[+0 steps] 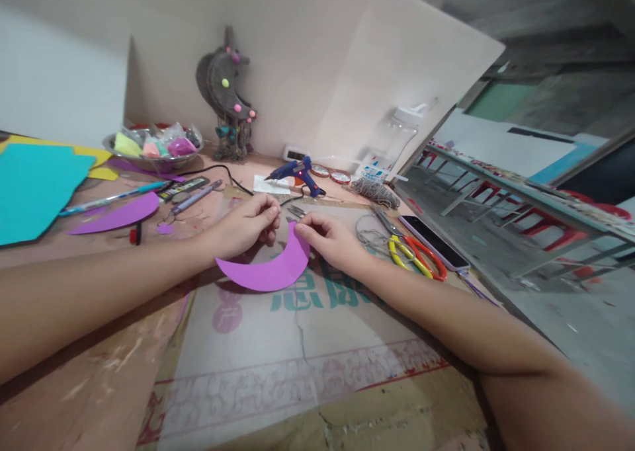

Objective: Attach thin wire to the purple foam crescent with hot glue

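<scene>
Item: crescent of purple paper (278,274), over a printed sheet with green characters and a pink border (238,358) on the brown surface (74,385); hollow side facing the left hand.

Right hand (331,241): fingers pinched together on the crescent's upper tip. Left hand (248,226): fingers curled in, narrow, near the crescent's inner curve; whether they hold anything cannot be told.

Beyond the hands: blue hot glue gun with a lit red light (299,172), lying just behind a white paper slip (268,185); grey crescent-shaped ornament with coloured dots (218,81), upright against the pale wall; silver bowl of bagged coloured material (149,164).

Left side: turquoise paper sheet (40,190), partly over yellow paper (104,173); pointed purple paper piece (119,214).

Right side: scissors with yellow and orange-red handles (429,259), beside a dark-screened phone (435,241); grey yarn skein (376,192), near a clear bottle with white lid (391,140).
</scene>
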`<state>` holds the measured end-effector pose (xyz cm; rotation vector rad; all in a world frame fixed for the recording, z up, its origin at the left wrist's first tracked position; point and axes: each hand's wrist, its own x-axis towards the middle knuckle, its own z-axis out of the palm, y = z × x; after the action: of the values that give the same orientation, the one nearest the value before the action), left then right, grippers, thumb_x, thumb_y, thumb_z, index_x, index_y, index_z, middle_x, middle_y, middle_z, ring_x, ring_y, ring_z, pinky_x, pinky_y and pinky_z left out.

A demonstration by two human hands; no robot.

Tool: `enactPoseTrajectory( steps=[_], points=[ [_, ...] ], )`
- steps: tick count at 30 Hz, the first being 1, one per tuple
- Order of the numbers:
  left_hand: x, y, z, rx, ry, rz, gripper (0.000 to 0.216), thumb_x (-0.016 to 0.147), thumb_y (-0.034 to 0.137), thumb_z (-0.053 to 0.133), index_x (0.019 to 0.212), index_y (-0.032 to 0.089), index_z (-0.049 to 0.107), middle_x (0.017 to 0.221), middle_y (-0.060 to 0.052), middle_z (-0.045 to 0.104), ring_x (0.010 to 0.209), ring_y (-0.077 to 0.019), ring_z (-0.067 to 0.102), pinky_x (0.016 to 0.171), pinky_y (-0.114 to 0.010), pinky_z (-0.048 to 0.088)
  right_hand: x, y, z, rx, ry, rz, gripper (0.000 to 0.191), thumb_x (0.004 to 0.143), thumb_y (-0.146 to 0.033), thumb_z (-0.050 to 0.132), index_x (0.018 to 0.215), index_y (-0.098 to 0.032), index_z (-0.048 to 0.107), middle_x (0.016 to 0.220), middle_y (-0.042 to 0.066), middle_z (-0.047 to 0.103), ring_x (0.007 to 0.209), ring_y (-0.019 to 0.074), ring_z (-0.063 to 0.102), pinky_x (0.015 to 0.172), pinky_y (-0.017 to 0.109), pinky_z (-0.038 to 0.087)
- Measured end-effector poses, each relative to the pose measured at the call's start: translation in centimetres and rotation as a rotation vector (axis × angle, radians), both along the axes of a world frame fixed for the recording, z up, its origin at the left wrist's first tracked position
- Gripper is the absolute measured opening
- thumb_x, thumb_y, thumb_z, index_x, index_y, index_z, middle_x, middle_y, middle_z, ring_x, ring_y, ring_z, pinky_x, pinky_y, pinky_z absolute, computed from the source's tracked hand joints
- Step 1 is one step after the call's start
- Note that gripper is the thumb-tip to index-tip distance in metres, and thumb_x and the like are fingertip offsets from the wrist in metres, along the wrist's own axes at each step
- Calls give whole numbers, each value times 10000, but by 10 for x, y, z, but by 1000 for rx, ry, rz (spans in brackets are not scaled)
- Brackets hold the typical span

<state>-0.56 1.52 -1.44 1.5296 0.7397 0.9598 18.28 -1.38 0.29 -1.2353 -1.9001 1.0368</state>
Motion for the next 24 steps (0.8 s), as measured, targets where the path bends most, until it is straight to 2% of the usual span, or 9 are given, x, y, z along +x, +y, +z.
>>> enactPoseTrajectory(
  steps=[4,8,12,15,20,24],
  points=[
    [-1,1,-1,8,19,41,258,917,333,403,718,177,449,630,19,494,550,-102,519,532,-227,403,-1,-1,1,-16,5,-1,263,847,-429,524,759,-181,513,560,-45,533,452,79,484,432,200,392],
    [0,-2,4,10,41,6,352,921,381,392,642,173,434,593,16,471,523,-100,487,528,-233,407,-1,-1,1,-23,-7,-3,256,849,-424,521,758,-185,512,559,-46,538,439,77,486,422,197,391],
    [1,-6,12,-38,37,85,330,889,441,474,697,175,438,588,36,450,502,-88,481,477,-205,375,0,-1,1,-14,-9,-2,263,852,-431,518,756,-186,509,555,-48,536,432,74,482,426,196,393],
    [0,-6,14,-33,121,129,307,866,430,525,719,173,445,595,29,487,514,-91,505,463,-190,371,0,0,1,-5,-22,0,273,853,-441,515,760,-184,514,561,-45,540,440,76,485,425,195,393],
    [-3,-6,14,-45,124,114,278,842,408,565,739,170,463,623,26,511,512,-85,512,456,-185,377,0,-1,1,-27,-26,-7,276,852,-450,513,771,-186,509,559,-49,539,422,77,491,404,195,396],
    [0,-8,15,-108,47,78,262,868,361,530,714,156,475,637,18,508,509,-72,485,469,-185,368,0,-1,1,-15,-21,-7,268,853,-438,516,766,-185,515,559,-49,535,424,75,490,405,192,397]
  ],
)
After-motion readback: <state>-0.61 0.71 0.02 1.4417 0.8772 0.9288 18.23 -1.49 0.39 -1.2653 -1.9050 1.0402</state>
